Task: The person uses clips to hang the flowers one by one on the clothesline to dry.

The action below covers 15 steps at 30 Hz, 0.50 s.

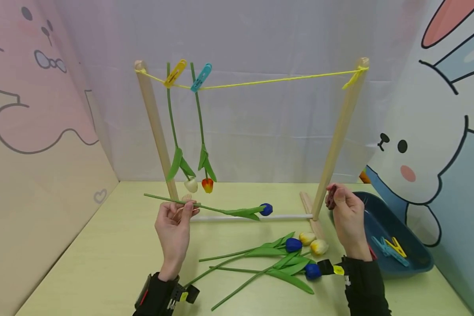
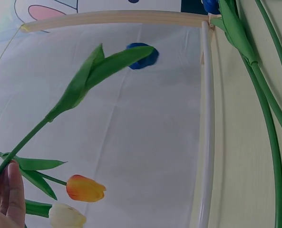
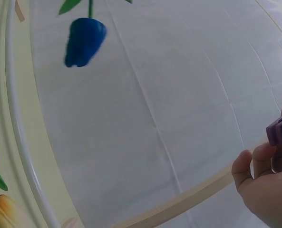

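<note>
My left hand (image 1: pixel 174 235) pinches the green stem of a blue tulip (image 1: pixel 242 212), which lies nearly level above the table with its bloom to the right. In the left wrist view, its blue bloom (image 2: pixel 143 56) is partly behind a leaf. At the right, my right hand (image 1: pixel 349 221) holds a small dark purple clothespin (image 3: pixel 279 130) between thumb and fingers, partly covered by them. Upside down from a yellow string (image 1: pixel 268 81) hang a white tulip (image 1: pixel 191 184) under a yellow clothespin (image 1: pixel 175 73) and an orange-red tulip (image 1: pixel 207 185) under a light blue clothespin (image 1: pixel 201 78).
Wooden posts (image 1: pixel 341 136) hold the string, joined low down by a white rod (image 1: pixel 288 217). Several blue and pale yellow tulips (image 1: pixel 294 245) lie in front. A dark blue basin (image 1: pixel 422 263) at the right contains light blue and yellow clothespins (image 1: pixel 395 248).
</note>
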### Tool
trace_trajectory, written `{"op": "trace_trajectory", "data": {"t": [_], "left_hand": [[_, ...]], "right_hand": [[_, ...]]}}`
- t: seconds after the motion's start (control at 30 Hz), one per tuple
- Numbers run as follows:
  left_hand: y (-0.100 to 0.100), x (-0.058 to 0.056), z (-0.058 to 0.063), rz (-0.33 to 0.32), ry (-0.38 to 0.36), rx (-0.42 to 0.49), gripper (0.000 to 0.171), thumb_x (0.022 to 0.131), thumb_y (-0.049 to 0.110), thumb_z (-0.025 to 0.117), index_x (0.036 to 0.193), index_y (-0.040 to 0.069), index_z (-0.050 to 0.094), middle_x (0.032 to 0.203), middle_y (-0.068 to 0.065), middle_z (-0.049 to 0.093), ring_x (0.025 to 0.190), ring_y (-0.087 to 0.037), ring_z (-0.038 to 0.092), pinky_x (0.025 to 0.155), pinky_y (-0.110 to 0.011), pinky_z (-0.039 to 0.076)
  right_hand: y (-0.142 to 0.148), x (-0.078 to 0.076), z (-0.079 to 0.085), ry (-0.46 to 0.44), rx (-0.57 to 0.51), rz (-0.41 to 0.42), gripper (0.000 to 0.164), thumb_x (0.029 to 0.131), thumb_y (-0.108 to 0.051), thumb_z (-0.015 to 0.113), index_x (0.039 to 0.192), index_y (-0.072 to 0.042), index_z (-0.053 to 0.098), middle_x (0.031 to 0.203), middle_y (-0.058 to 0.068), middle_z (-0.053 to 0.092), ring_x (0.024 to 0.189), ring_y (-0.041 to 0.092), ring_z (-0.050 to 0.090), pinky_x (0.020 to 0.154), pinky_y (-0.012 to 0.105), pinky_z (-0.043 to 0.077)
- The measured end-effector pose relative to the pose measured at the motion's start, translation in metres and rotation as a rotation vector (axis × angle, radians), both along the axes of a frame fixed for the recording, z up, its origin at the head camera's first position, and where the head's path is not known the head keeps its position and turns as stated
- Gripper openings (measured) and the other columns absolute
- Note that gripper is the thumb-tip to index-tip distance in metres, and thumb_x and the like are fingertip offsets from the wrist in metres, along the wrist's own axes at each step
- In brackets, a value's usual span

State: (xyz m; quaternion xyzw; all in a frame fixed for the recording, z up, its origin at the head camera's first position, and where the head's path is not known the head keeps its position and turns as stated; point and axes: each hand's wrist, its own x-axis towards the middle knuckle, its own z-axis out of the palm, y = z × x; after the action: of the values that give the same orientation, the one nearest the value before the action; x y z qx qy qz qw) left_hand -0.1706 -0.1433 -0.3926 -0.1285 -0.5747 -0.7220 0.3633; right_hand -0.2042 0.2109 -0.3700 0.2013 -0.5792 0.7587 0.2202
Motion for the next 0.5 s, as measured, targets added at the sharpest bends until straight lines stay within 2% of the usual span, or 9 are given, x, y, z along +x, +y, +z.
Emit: {"op": "trace_trajectory", "data": {"t": [0.13,0.3,0.4,0.5], "left_hand": [[0.001,0.0019,0.0022,-0.039,0.041,0.032,0.04,0.096,-0.009,0.058,0.085,-0.016,0.02,0.099,0.001,0.074,0.084,-0.008,0.076,0.076,-0.024,0.061],[0.0004,-0.0004,0.0024,-0.018,0.077,0.015,0.032,0.096,-0.011,0.058,0.088,-0.014,0.027,0.1,0.0,0.076,0.085,-0.008,0.076,0.076,-0.021,0.06],[0.0006,-0.001,0.004,0.003,0.08,0.011,0.022,0.095,-0.012,0.058,0.092,-0.006,0.037,0.099,0.002,0.078,0.084,-0.008,0.076,0.075,-0.02,0.059],[0.0036,-0.0007,0.0093,0.0,0.082,0.01,0.023,0.094,-0.013,0.058,0.098,0.004,0.043,0.098,0.003,0.079,0.083,-0.008,0.075,0.074,-0.019,0.059]], "right_hand": [[0.0008,0.0004,-0.0004,-0.014,0.014,-0.017,0.029,0.107,-0.02,0.042,0.098,-0.017,0.069,0.08,-0.003,0.046,0.077,0.014,0.042,0.071,0.03,0.027],[-0.0006,0.0002,-0.0017,-0.051,0.016,-0.043,0.028,0.107,-0.022,0.042,0.098,-0.017,0.069,0.08,-0.003,0.045,0.076,0.014,0.041,0.069,0.029,0.029],[-0.0016,-0.0001,-0.0017,-0.058,0.016,-0.049,0.028,0.107,-0.023,0.042,0.1,-0.017,0.069,0.08,-0.003,0.044,0.077,0.015,0.04,0.07,0.029,0.029],[-0.0024,-0.0001,-0.0006,-0.059,0.027,-0.056,0.029,0.107,-0.024,0.042,0.101,-0.018,0.069,0.081,-0.004,0.044,0.077,0.014,0.041,0.07,0.027,0.031]]}}
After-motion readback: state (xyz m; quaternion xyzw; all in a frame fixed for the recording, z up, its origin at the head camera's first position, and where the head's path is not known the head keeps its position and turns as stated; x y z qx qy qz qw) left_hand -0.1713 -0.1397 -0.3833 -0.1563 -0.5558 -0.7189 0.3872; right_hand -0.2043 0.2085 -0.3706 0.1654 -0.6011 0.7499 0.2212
